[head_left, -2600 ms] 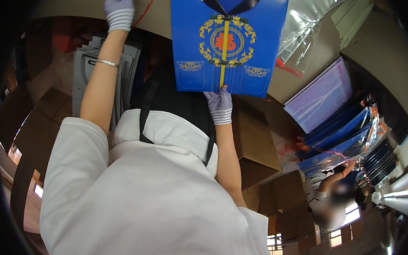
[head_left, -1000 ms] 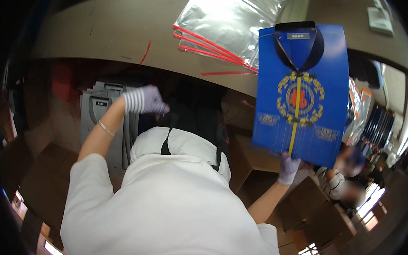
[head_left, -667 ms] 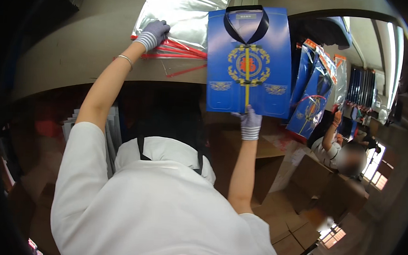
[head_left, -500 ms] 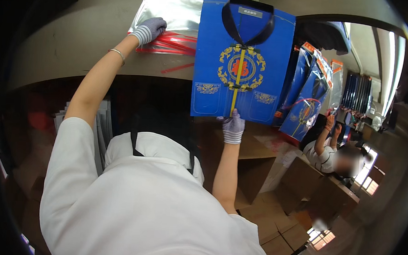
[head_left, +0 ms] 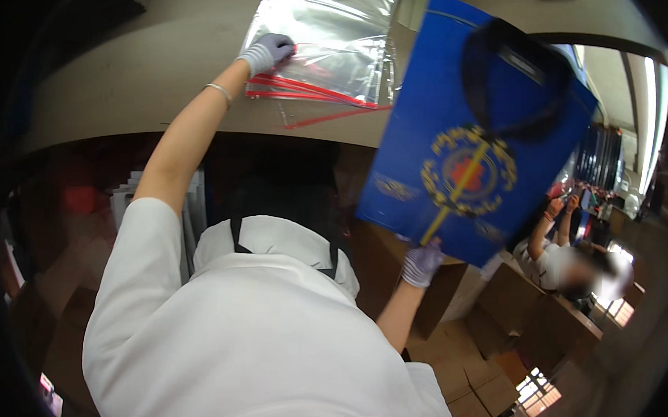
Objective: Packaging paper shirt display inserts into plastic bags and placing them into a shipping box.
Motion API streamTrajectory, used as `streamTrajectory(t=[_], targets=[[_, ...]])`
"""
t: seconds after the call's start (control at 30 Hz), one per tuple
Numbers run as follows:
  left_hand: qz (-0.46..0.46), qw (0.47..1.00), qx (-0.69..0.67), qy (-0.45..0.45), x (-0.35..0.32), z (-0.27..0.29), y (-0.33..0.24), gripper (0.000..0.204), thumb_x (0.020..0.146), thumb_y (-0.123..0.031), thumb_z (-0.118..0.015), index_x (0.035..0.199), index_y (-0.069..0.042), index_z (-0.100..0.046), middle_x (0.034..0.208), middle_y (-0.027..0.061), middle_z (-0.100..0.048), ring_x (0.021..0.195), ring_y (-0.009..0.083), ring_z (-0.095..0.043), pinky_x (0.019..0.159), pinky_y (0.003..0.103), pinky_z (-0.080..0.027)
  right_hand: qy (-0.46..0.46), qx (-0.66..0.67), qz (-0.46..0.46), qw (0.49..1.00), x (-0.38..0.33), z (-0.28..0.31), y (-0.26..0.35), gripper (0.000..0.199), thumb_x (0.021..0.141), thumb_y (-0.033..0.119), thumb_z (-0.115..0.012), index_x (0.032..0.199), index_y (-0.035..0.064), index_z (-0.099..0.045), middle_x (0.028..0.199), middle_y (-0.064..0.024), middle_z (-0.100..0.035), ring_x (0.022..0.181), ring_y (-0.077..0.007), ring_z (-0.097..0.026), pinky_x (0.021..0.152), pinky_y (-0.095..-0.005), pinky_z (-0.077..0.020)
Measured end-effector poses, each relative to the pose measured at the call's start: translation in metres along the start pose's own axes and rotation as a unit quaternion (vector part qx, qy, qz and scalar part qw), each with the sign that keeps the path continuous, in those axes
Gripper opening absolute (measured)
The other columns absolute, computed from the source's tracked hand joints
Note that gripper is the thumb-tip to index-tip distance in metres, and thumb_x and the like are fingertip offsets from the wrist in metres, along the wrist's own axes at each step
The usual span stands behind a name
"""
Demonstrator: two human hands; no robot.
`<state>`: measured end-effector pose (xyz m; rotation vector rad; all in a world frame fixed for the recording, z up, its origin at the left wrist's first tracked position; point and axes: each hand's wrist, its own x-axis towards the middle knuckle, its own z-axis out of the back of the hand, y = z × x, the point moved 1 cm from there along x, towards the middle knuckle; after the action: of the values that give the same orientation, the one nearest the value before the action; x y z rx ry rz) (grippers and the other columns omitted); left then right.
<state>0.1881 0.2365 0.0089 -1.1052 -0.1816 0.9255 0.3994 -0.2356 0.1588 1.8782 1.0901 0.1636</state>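
Note:
In my gloved right hand (head_left: 423, 263) is the lower edge of a stiff, flat blue shirt-shaped piece (head_left: 406, 137), with a dark collar, a yellow strip down its middle and a ringed red emblem. It is held up at a tilt and slightly blurred. My left hand (head_left: 270, 52), in a grey glove with a striped cuff, lies on a stack of clear plastic bags (head_left: 331, 38) with red strips along their near edges. Its fingers are closed at the top bag, with a bit of red showing at the fingertips.
The bags lie on a pale table (head_left: 183, 57), one red-edged bag reaching toward its near edge. Dark stacked items (head_left: 95, 3) sit at the far left. Cardboard boxes (head_left: 510, 301) stand at the right, and another person (head_left: 551, 254) works beyond them. Grey sheets (head_left: 194, 201) stand under the table.
The blue shirt-shaped piece has swung right and tilted in my right hand, now covering the wrapped blue pieces behind it. More of the bag stack shows. The whole view has shifted.

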Motion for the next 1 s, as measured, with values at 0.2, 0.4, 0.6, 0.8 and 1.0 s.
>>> streamTrajectory(t=[0.2, 0.4, 0.6, 0.8, 1.0], targets=[[0.026, 1.0, -0.009, -0.007, 0.023, -0.01, -0.01, 0.021, 0.082, -0.02, -0.053, 0.08, -0.001, -0.063, 0.064, 0.0063, -0.061, 0.054, 0.0141, -0.053, 0.055, 0.028, -0.046, -0.126, -0.454, 0.17, 0.866, 0.003, -0.019, 0.012, 0.043, 0.082, 0.015, -0.062, 0.118, -0.0015, -0.043, 0.113, -0.0122, -0.052, 0.092, -0.0234, -0.054, 0.069, -0.0352, -0.0491], [0.03, 0.998, 0.057, 0.011, 0.04, -0.001, -0.007, 0.022, 0.079, -0.021, -0.053, 0.08, -0.002, -0.064, 0.064, 0.0069, -0.062, 0.055, 0.0146, -0.056, 0.056, 0.028, -0.047, -0.019, -0.622, 0.171, 0.764, 0.001, -0.075, -0.02, 0.026, 0.084, 0.017, -0.059, 0.103, -0.0019, -0.057, 0.092, -0.0139, -0.061, 0.077, -0.0239, -0.059, 0.07, -0.0333, -0.0458], [-0.127, 0.972, 0.01, -0.199, 0.032, 0.067, -0.079, 0.026, 0.077, -0.027, -0.059, 0.086, -0.003, -0.064, 0.075, 0.0109, -0.065, 0.067, 0.018, -0.061, 0.066, 0.029, -0.048, -0.054, -0.583, 0.054, 0.809, 0.002, -0.063, -0.02, 0.024, 0.086, 0.018, -0.056, 0.101, -0.0002, -0.058, 0.085, -0.0135, -0.064, 0.074, -0.0204, -0.06, 0.067, -0.03, -0.0464], [-0.213, 0.962, 0.116, -0.125, -0.01, 0.069, -0.145, 0.021, 0.078, -0.026, -0.06, 0.086, -0.006, -0.063, 0.08, 0.0113, -0.062, 0.072, 0.0258, -0.059, 0.07, 0.032, -0.048, -0.149, -0.262, 0.018, 0.953, -0.001, 0.009, 0.062, 0.035, 0.071, 0.006, -0.058, 0.103, -0.0071, -0.053, 0.103, -0.0163, -0.058, 0.088, -0.0271, -0.058, 0.079, -0.0352, -0.0469], [-0.203, 0.971, 0.105, -0.076, -0.025, 0.038, -0.13, 0.018, 0.077, -0.021, -0.058, 0.083, -0.005, -0.064, 0.08, 0.0115, -0.062, 0.073, 0.0258, -0.059, 0.07, 0.033, -0.047, -0.104, -0.213, -0.123, 0.964, -0.013, 0.0, 0.074, 0.046, 0.066, 0.009, -0.059, 0.108, -0.0079, -0.05, 0.102, -0.0155, -0.058, 0.086, -0.0249, -0.058, 0.078, -0.0343, -0.048]])
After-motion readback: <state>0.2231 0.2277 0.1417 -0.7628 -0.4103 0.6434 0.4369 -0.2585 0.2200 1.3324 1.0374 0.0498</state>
